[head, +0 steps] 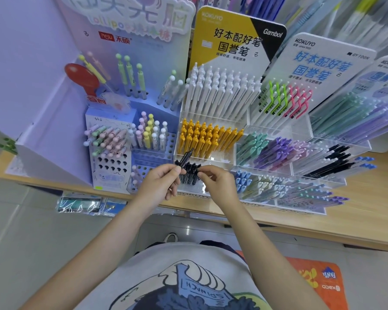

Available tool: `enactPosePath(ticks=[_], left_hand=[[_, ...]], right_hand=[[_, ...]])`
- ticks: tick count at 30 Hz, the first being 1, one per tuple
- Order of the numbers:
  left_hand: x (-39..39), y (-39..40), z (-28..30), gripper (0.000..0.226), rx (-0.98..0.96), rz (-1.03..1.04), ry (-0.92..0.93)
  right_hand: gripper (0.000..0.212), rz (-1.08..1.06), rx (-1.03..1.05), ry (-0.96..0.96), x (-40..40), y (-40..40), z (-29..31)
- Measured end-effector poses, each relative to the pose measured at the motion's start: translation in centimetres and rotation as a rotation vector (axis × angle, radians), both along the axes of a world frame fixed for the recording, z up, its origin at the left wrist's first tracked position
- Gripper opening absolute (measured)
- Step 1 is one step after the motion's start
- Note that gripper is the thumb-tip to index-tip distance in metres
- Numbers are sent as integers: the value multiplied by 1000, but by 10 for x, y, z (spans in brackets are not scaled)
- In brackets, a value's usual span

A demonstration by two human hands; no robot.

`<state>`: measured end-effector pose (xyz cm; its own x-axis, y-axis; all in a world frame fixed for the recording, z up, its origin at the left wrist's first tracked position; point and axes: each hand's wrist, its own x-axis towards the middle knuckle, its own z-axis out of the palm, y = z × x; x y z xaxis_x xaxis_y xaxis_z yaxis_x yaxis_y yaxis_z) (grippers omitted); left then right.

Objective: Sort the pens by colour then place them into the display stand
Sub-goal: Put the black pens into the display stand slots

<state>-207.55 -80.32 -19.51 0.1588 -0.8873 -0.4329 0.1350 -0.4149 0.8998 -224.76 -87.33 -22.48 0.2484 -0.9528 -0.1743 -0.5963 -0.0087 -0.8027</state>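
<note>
Our left hand (159, 183) grips slim black plastic pens (185, 158); right hand (218, 180) pinches the black pen cluster (189, 170) in the clear acrylic display stand (213, 158). Risk: loose pens toppling toward the orange pens (207, 136) at 12 o'clock.

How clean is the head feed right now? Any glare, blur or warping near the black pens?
Head view: strong wide-angle warp, the wooden shelf edge bows; glare glints on the clear acrylic stand; the pens at far right smear with blur; the black pens, left hand and right hand read sharp, evenly lit, no hard shadows.
</note>
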Motion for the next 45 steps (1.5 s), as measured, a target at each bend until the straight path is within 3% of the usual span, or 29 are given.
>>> enactPosePath(ticks=[7, 11, 13, 16, 18, 21, 35, 45], left_hand=[[-14, -9, 3, 19, -18, -146, -66], [-30, -20, 4, 14, -54, -250, -165], [-27, -22, 1, 9, -196, -269, -432], [-11, -20, -3, 40, -455, -352, -983], [0, -18, -8, 58, -444, -451, -1194], [13, -16, -23, 75, -302, -594, -1351], [27, -11, -38, 82, -273, -556, -1249], [30, -9, -44, 84, -283, -552, -1211]], right_hand=[[22, -118, 226, -409, -7, 6, 49], [25, -142, 208, -425, -15, 6, 62], [21, -184, 167, -446, -24, 4, 65], [17, -227, 71, -423, -37, 4, 67], [13, -236, 53, -417, -40, 6, 63], [16, -207, 79, -377, -37, 9, 49], [25, -101, 241, -261, -31, 3, 14], [25, -68, 183, -125, -34, -3, 18]])
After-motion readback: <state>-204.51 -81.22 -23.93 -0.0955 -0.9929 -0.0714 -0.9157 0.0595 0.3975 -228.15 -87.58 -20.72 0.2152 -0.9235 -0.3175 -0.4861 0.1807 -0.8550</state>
